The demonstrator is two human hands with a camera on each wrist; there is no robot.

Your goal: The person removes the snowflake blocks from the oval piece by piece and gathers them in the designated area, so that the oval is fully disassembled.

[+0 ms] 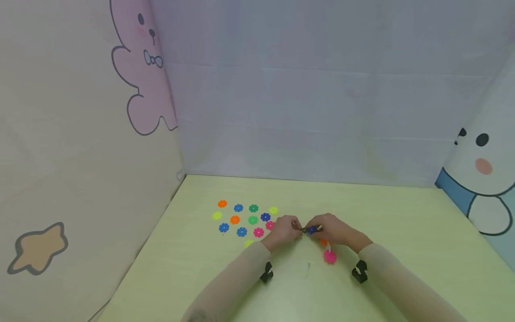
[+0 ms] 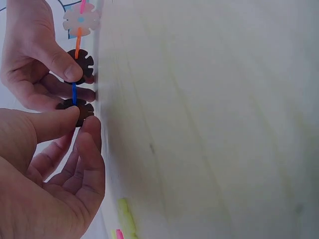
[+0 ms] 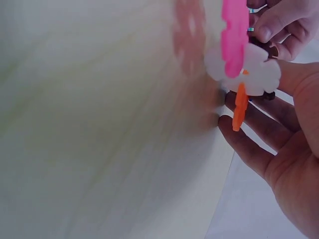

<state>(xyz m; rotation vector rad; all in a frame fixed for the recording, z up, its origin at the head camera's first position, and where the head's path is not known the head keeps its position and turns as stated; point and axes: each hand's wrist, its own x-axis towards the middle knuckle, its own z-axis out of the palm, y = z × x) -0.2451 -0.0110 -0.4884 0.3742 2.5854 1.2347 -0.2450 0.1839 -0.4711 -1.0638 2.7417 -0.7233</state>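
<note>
Both hands meet over the table, working on a chain of notched plastic snowflake discs slotted into one another. Between thumb and fingers, my left hand [image 1: 284, 231] pinches the brown disc [image 2: 83, 117] at the chain's end. A blue disc [image 2: 74, 94] stands edge-on between it and a second dark disc [image 2: 85, 60], which my right hand [image 1: 331, 228] grips. Past the right hand come an orange disc [image 3: 240, 107], a white disc [image 3: 265, 77] and a pink disc [image 1: 330, 257]. Fingers hide part of the two dark discs.
Several loose discs lie flat left of the hands, among them an orange one [image 1: 222, 204], a green one [image 1: 253, 220] and a blue one [image 1: 223, 228]. A yellow disc [image 1: 248, 243] lies beside the left forearm. A pale curtain [image 1: 314, 112] rises behind the table [image 1: 402, 232].
</note>
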